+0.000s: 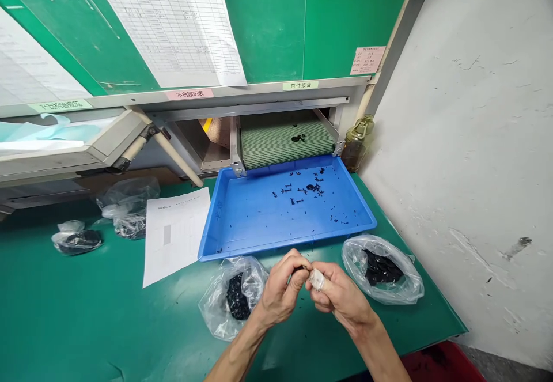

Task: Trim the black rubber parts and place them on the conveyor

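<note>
My left hand (pixel 283 290) is closed in a pinch on a small black part (pixel 299 268), mostly covered by the fingers. Right beside it, my right hand (pixel 339 295) is closed too, its fingertips meeting the left ones; a white wrap covers its thumb. Whatever the right fingers grip is hidden. Both hands are above the green table, just in front of the blue tray (pixel 242 215). To the left of them sits an opened clear bag (pixel 211 307) of small black pieces (pixel 237 298). Another open bag (pixel 408 287) with black parts (pixel 382 268) lies to the right.
Small black parts (pixel 298 191) are scattered in the tray. Behind it ends a green conveyor belt (pixel 276 143) carrying a few dark pieces. A bottle (pixel 358 143) stands by the wall. Left lie a paper sheet (pixel 173 238) and tied bags (pixel 78 239). A red bin (pixel 444 365) is below the table edge.
</note>
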A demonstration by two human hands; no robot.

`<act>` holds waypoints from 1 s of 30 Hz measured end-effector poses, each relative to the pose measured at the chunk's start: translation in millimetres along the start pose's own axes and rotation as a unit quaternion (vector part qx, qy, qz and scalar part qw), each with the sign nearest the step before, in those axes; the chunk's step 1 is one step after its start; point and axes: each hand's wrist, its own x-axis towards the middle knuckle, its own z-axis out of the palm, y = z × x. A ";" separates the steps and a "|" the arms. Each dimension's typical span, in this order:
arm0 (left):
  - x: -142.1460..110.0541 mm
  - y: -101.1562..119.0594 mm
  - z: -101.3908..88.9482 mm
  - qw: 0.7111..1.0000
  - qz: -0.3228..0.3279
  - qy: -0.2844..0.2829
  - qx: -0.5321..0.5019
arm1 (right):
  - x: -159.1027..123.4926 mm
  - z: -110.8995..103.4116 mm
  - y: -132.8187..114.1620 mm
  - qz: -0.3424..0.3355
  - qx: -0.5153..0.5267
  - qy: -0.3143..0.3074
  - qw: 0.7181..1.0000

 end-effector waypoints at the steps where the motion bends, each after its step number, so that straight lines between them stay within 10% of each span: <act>1: 1.9 1.0 -0.7 1.000 -0.004 -0.004 -0.007 | 0.4 -1.1 0.4 0.008 0.016 -0.004 1.000; 13: 3.0 -9.4 11.3 0.978 -0.157 0.069 -0.117 | -12.0 -9.2 -12.6 -0.094 -0.231 0.078 0.965; 24: 2.3 -17.9 3.4 0.993 -0.112 0.020 0.020 | -4.8 -12.6 7.4 -0.088 -0.252 0.127 0.955; 30: 1.6 -21.5 7.6 0.981 -0.166 0.050 -0.083 | -4.5 -8.9 9.5 -0.108 -0.341 0.151 0.922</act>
